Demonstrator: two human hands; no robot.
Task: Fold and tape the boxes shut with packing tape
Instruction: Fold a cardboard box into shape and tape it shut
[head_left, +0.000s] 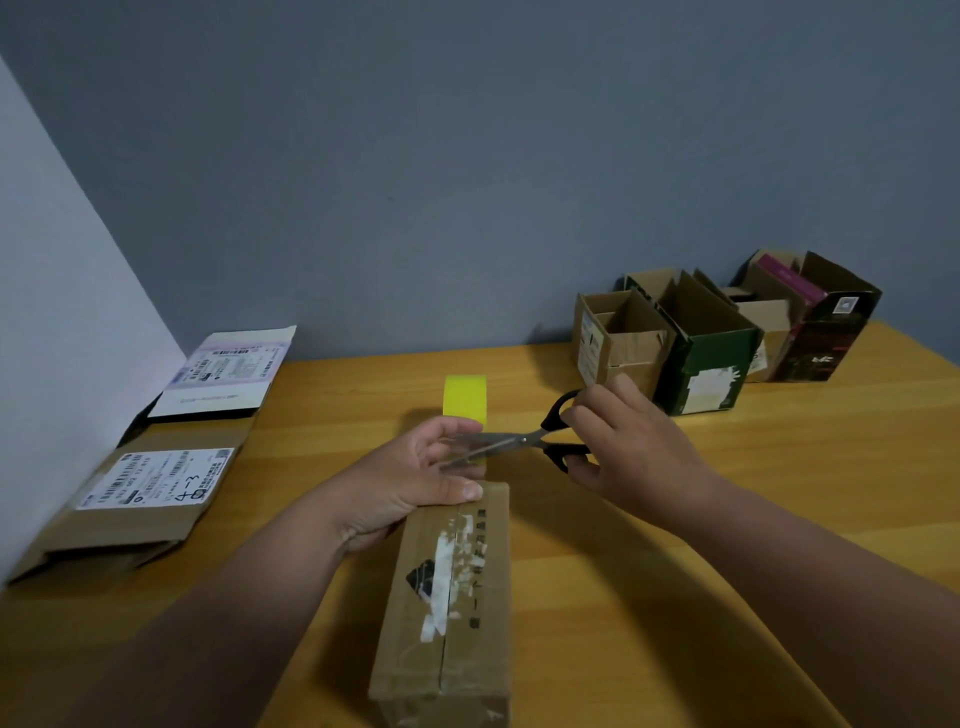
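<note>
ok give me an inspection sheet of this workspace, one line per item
surface: wooden table, set into a corner.
job's things: brown box in front, flaps folded shut, old tape scraps on top; yellow tape roll standing just behind it; scissors, blades open at the tape strip.
clutter: two flattened boxes with shipping labels along the left wall; cluster of open boxes at far right, one green, one dark.
hands: left hand rests on the box's far end, fingers at the tape; right hand holds the scissors' black handles.
cables: nothing seen.
surroundings: plain grey walls.
</note>
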